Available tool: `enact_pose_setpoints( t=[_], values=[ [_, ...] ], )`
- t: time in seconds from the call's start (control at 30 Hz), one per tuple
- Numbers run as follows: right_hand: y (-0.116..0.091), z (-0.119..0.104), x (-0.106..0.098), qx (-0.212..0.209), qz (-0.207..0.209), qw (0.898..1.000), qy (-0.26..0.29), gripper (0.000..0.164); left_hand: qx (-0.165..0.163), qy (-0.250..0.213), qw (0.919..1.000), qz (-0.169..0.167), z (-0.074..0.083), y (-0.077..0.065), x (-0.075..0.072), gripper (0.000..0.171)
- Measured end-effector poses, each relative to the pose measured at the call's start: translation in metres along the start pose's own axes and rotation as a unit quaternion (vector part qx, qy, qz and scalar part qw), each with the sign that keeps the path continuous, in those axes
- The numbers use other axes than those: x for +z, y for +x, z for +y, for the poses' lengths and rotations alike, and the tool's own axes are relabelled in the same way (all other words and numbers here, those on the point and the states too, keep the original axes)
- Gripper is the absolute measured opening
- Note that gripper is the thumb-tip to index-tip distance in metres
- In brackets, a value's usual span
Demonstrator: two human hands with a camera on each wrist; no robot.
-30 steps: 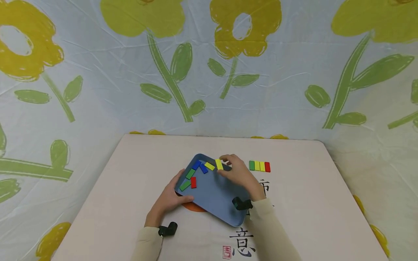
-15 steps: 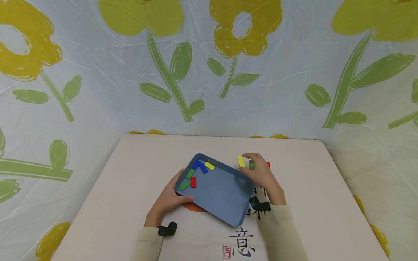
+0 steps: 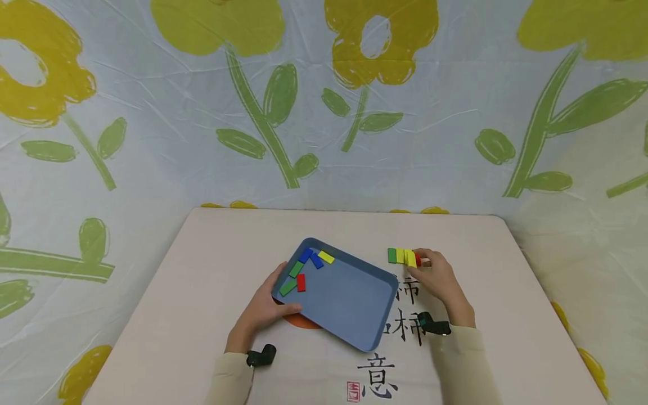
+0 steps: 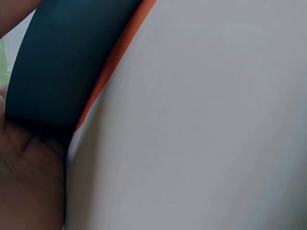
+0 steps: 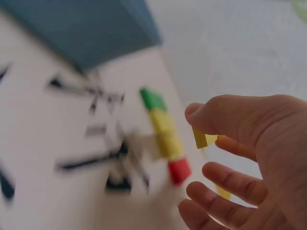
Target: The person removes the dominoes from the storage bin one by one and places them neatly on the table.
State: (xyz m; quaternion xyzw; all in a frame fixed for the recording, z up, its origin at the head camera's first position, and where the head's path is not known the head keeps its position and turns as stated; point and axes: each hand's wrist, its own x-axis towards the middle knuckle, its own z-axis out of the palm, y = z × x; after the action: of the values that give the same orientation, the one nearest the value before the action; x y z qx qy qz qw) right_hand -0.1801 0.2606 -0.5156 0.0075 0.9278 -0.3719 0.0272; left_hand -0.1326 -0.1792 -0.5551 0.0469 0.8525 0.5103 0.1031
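My right hand (image 3: 441,280) pinches a yellow block (image 3: 411,259) between thumb and fingers, above a row of blocks on the table. In the right wrist view the held yellow block (image 5: 204,139) is apart from the row. That row shows a green block (image 5: 152,99), two yellow blocks (image 5: 163,122) and a red block (image 5: 179,171), set side by side. My left hand (image 3: 262,310) holds the near left corner of a blue tray (image 3: 349,306), its thumb along the near rim. In the left wrist view the tray's wall (image 4: 57,62) meets the palm.
Inside the tray, toward its left end, lie a red block (image 3: 301,283), a yellow block (image 3: 326,257), two blue blocks (image 3: 316,260) and two green blocks (image 3: 288,287). The pale table (image 3: 223,242) carries printed black characters (image 3: 377,376) and ends at a flowered cloth backdrop (image 3: 430,140).
My right hand has carried the yellow block rightward, from over the tray to over the row of blocks. The left hand and the tray have stayed in place.
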Motion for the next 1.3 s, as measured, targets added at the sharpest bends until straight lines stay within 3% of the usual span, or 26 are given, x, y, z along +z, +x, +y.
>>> enact_pose_setpoints(
  t=[0.2,0.37,1.3],
  values=[
    [0.001,0.019,-0.002,0.04,0.001,0.999,-0.024,0.062,0.0,0.0,1.0,0.001,0.0,0.0,-0.002,0.114],
    [0.008,0.026,-0.006,0.044,0.008,0.998,-0.043,0.061,0.005,0.007,1.0,0.002,0.0,0.001,-0.003,0.115],
    [0.023,0.032,-0.018,0.084,-0.045,0.992,-0.081,0.065,0.01,-0.004,0.9999,-0.005,0.002,-0.001,-0.002,0.114]
  ],
)
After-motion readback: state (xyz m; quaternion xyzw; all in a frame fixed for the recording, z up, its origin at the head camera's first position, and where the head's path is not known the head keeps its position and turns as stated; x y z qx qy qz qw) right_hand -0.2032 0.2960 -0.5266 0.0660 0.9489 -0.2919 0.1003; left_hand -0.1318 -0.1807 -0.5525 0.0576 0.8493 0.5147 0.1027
